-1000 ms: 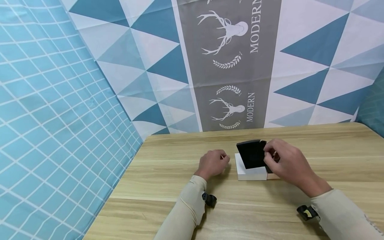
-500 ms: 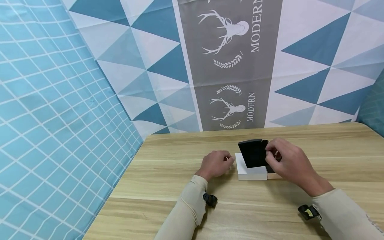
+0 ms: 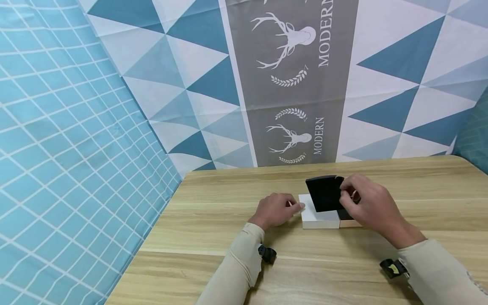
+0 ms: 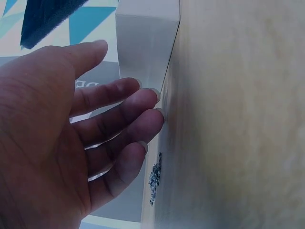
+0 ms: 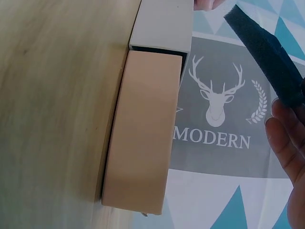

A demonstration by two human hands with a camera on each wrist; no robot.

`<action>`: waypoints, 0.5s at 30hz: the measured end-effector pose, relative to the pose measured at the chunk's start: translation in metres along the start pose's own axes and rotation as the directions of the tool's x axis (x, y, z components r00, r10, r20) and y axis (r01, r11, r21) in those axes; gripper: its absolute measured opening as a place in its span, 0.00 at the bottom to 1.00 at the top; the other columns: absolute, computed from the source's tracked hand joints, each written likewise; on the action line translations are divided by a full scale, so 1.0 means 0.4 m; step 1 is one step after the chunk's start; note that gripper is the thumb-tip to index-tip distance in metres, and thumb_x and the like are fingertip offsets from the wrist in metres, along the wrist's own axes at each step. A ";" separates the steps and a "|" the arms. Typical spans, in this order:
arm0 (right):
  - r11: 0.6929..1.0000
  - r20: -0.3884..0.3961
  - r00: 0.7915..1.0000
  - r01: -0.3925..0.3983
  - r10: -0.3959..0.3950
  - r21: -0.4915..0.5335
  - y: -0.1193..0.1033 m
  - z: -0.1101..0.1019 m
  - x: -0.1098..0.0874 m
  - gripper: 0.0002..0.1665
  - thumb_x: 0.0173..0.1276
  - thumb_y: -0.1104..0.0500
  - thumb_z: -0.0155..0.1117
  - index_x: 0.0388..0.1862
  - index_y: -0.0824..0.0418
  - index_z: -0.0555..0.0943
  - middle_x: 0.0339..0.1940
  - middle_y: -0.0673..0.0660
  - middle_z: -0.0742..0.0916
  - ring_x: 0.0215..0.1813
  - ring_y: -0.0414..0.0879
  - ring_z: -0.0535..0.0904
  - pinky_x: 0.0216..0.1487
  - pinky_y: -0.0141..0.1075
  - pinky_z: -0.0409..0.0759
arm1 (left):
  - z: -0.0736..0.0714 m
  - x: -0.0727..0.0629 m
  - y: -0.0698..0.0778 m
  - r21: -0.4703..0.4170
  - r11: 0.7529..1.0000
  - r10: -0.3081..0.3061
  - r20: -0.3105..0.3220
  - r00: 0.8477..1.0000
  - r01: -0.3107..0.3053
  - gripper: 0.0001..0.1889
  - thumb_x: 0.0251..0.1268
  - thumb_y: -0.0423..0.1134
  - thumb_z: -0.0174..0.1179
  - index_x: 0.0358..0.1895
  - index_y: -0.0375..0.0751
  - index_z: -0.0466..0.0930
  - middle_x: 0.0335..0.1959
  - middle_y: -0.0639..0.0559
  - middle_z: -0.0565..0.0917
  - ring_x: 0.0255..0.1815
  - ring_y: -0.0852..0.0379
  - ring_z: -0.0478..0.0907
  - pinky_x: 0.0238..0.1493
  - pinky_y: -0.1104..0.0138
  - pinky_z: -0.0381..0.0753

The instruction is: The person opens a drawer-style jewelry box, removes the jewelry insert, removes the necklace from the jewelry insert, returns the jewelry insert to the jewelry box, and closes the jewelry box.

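Observation:
My right hand (image 3: 372, 205) pinches a black foam pad (image 3: 324, 195) by its right edge. The pad is tilted up above a white box sleeve (image 3: 320, 223). Out of the sleeve's right end sticks a peach-coloured drawer (image 5: 143, 129), its dark inside partly behind my right hand in the head view. My left hand (image 3: 275, 209) is at the left end of the sleeve, thumb out over the top. In the left wrist view its fingers (image 4: 138, 102) are loosely bent beside the white sleeve (image 4: 145, 47) and grip nothing.
The box lies on a wood-grain table (image 3: 183, 262), near a patterned cloth backdrop (image 3: 293, 84). A blue checked cloth (image 3: 68, 148) hangs along the left side. A small dark, speckled thing (image 4: 155, 179) lies past my left fingertips.
My left hand has moved right, up to the white sleeve, and its thumb has straightened. The right hand has shifted slightly right and up with the foam pad.

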State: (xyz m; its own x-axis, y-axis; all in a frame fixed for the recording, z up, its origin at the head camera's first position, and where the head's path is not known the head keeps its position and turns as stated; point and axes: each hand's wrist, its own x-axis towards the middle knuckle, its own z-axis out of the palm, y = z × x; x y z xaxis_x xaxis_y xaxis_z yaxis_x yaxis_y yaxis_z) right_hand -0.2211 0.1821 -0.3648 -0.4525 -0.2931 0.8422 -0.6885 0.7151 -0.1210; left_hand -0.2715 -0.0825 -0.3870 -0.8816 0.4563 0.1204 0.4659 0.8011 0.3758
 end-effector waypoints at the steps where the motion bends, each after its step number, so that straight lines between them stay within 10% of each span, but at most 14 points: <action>1: 1.000 -0.003 1.000 0.001 -0.001 -0.002 0.001 0.000 0.000 0.05 0.56 0.64 0.60 0.33 0.58 0.78 0.30 0.48 0.80 0.26 0.36 0.75 0.26 0.28 0.74 | 0.000 0.000 0.000 0.002 1.000 0.001 0.001 1.000 -0.001 0.19 0.71 0.63 0.54 0.40 0.58 0.87 0.29 0.70 0.81 0.30 0.71 0.75 0.33 0.69 0.73; 15: 0.998 -0.023 0.999 -0.040 0.039 -0.046 0.006 0.001 -0.007 0.05 0.55 0.64 0.60 0.32 0.59 0.78 0.28 0.49 0.80 0.25 0.38 0.74 0.23 0.31 0.73 | 0.001 -0.001 -0.002 0.023 1.000 0.012 0.033 0.999 -0.013 0.19 0.68 0.66 0.56 0.40 0.59 0.87 0.32 0.69 0.82 0.32 0.72 0.75 0.36 0.69 0.74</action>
State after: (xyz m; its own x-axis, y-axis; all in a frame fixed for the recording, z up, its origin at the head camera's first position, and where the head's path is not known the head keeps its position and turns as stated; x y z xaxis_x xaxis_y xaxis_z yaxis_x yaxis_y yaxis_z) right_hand -0.2217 0.1843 -0.3675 -0.4655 -0.2505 0.8489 -0.6430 0.7547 -0.1299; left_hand -0.2716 -0.0831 -0.3877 -0.8729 0.4787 0.0945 0.4790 0.8036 0.3532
